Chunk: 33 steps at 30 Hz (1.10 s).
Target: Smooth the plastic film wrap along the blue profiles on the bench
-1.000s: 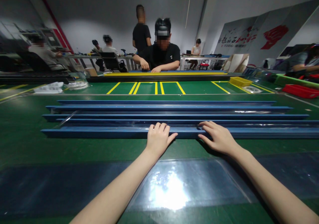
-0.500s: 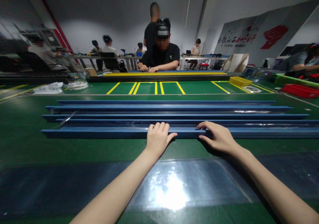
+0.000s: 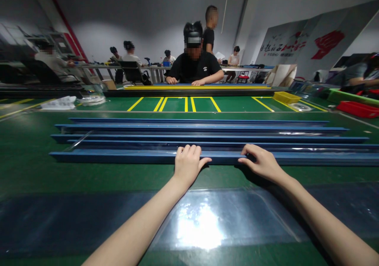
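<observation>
Blue rails (image 3: 133, 138) are lying side by side across the middle of the frame, and we are seeing them run from left to right on a green table top (image 3: 26, 175). At the centre we are resting our left hand (image 3: 188, 163) on the foremost rail (image 3: 118, 156); its four fingers are lying close together over the upper edge, while the thumb is pointing away to the right. Just right of centre we are holding our right hand (image 3: 262, 161) at the same rail, its fingers curling and its thumb lying near their tips; we cannot tell whether either hand is clamping the rail. Below, across the lower part of the frame, we are viewing a clear sheet (image 3: 199, 218) that is lying flat beneath our forearms and reflecting a bright patch of light. Beyond the rails we are observing yellow lines (image 3: 192, 104) that are marking the table. At upper centre a co-worker in black (image 3: 192, 68) is leaning over yellow strips (image 3: 195, 87), and another person (image 3: 209, 37) is standing behind. Toward the right edge, a yellow tray (image 3: 286, 97) and a red tray (image 3: 359, 109) are sitting well apart from our hands.
</observation>
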Tool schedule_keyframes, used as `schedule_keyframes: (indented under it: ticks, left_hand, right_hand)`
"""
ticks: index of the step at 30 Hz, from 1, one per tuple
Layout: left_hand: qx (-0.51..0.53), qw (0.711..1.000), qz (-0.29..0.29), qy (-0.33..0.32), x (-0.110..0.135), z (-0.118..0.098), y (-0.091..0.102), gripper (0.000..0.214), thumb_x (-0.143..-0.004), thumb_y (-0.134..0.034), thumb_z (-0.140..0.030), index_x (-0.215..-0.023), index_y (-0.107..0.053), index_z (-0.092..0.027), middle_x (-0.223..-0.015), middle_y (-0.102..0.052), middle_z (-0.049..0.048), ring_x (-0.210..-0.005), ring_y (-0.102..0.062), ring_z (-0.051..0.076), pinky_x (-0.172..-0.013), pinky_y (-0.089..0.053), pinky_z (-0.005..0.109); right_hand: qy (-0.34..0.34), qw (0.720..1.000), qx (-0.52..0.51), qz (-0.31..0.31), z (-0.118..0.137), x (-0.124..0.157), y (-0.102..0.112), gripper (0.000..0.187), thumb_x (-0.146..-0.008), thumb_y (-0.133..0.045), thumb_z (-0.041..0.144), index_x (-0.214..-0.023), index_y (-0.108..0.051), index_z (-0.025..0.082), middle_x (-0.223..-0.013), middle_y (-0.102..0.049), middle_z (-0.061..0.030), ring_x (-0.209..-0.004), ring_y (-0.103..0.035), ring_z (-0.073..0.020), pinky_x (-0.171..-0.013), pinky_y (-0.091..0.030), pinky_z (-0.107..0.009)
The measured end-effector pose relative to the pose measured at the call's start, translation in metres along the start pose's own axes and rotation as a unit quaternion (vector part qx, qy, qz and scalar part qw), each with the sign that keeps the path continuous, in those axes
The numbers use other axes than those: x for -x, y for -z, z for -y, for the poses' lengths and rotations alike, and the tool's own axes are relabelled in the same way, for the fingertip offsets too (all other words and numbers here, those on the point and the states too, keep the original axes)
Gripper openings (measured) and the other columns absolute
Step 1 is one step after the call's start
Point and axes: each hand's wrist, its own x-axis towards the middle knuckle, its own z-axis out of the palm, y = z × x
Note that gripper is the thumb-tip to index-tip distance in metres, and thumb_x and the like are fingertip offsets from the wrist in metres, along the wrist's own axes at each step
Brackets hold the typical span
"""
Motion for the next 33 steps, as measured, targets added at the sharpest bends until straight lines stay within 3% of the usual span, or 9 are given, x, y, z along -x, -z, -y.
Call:
schedule_keyframes:
  ticks: [15,24,33]
  left_hand:
    - [-0.010,1.000,-0.017,-0.011,0.0009,0.0002,-0.0017,0.036,-0.078,-0.047,-0.053,-0.076,-0.056,-0.018,-0.074,-0.059,0.0027,-0.073,-0.049,0.018,-0.064,-0.027,0.031]
    - [-0.031,0.999,-0.005,-0.036,0.0016,0.0004,-0.0027,0.036,-0.083,-0.042,-0.050,-0.076,-0.057,-0.018,-0.076,-0.060,0.0030,-0.075,-0.050,0.019,-0.064,-0.027,0.032]
    - [-0.018,0.999,0.009,-0.037,0.0010,-0.0001,-0.0013,0.038,-0.085,-0.039,-0.049,-0.075,-0.058,-0.017,-0.075,-0.060,0.0061,-0.074,-0.051,0.020,-0.064,-0.027,0.033]
  right_hand:
    - [0.007,1.000,0.009,0.017,-0.0011,-0.0011,-0.0002,0.018,-0.079,-0.047,0.037,-0.070,-0.045,0.022,-0.075,-0.056,-0.0016,-0.070,-0.052,-0.0162,-0.060,-0.038,-0.026]
    - [0.069,0.989,0.125,0.032,0.0040,0.0015,-0.0015,0.028,-0.086,-0.035,0.039,-0.081,-0.054,0.020,-0.080,-0.060,-0.0050,-0.078,-0.052,-0.0191,-0.067,-0.037,-0.028]
    - [0.069,0.983,0.162,0.042,0.0050,0.0018,-0.0016,0.030,-0.087,-0.032,0.040,-0.079,-0.053,0.020,-0.079,-0.060,-0.0062,-0.077,-0.051,-0.0197,-0.066,-0.035,-0.029]
